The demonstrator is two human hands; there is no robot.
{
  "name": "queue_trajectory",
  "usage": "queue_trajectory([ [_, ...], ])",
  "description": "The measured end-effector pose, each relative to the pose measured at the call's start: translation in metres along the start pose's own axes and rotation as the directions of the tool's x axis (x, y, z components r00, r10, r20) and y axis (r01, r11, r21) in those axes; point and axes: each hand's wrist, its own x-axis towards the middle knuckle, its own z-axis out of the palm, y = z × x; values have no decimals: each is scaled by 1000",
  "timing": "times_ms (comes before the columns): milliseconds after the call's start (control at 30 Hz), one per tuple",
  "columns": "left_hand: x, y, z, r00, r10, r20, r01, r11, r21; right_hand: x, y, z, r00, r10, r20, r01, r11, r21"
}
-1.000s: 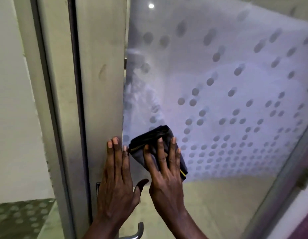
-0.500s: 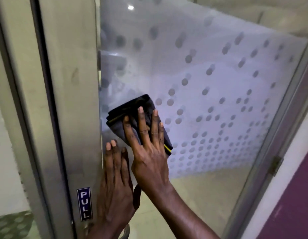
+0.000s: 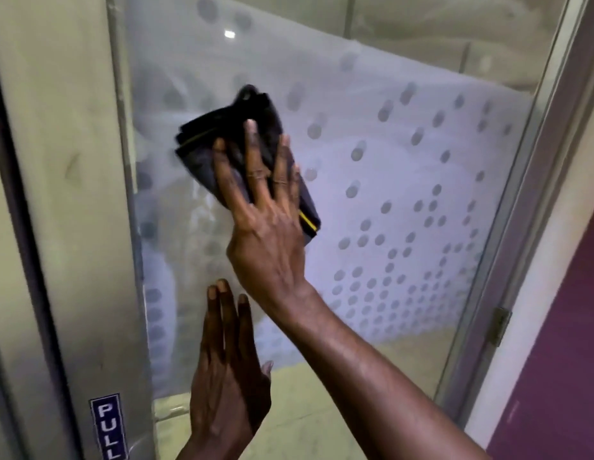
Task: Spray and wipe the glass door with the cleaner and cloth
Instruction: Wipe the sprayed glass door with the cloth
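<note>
Dim, soft light; a lamp glare (image 3: pixel 229 33) on the glass; slight motion blur

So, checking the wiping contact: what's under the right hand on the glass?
A folded dark cloth with yellow edge stitching, pressed flat against the dotted frosted glass door by the right hand. The glass beneath the cloth is hidden.

Only readable text: "PULL", white capitals stacked vertically, one letter above next, on dark blue sticker (image 3: pixel 109 426) with white border. Sticker sits on metal door stile (image 3: pixel 79 227), low at bottom left, just left of glass edge. Sticker bottom cut off by picture edge. No other text, brand or number legible anywhere.
</note>
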Motion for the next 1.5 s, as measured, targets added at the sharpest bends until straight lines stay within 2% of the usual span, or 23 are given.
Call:
queue_trajectory([
  [133, 0, 39, 30, 990, 143, 5, -143, 989, -22, 8, 8, -8, 985, -170, 35, 172, 982, -79],
  [267, 6, 64, 52, 988, 145, 46, -142, 988, -55, 25, 41, -23, 988, -150, -22, 146, 981, -130],
  [400, 14, 75, 60, 994, 74, 75, -67, 994, -90, 32, 103, -42, 994, 9, -106, -18, 996, -86],
  [500, 16, 71, 65, 993, 106, 54, -106, 994, -1, 25, 166, -58, 966, 204, -158, -211, 977, -32],
  [633, 17, 66, 60, 989, 83, 121, -93, 992, 82, 9, 231, -73, 845, 493, -210, -479, 870, 113],
  [767, 17, 70, 56, 989, 75, 124, -84, 994, 71, 15, 230, -68, 760, 597, -258, -564, 802, 197],
  [800, 16, 72, 57, 990, 73, 123, -82, 994, 72, 15, 221, -64, 772, 581, -260, -543, 814, 207],
  [867, 14, 76, 61, 994, 90, 70, -95, 993, 75, 8, 193, -53, 851, 460, -253, -431, 888, 163],
  [967, 16, 86, 70, 993, 121, 12, -121, 989, 84, -16, 154, -34, 980, 119, -163, -114, 993, 38],
  [1033, 18, 97, 77, 992, 128, 6, -129, 990, 62, -28, 150, -30, 993, -84, -81, 82, 996, -34],
  [1100, 20, 108, 86, 991, 131, 31, -132, 990, 40, -31, 168, -36, 990, -137, -37, 134, 988, -78],
  [1200, 18, 119, 102, 983, 180, 25, -181, 982, 46, -20, 215, -57, 997, -1, -79, -1, 1000, -18],
  [1300, 17, 121, 112, 984, 173, 42, -175, 982, 70, -10, 273, -81, 956, 250, -154, -241, 968, 74],
  [1400, 17, 124, 116, 983, 169, 65, -174, 981, 81, -13, 325, -97, 849, 486, -205, -462, 873, 158],
  [1500, 16, 121, 116, 980, 190, 64, -196, 975, 101, -12, 347, -103, 713, 656, -245, -596, 753, 279],
])
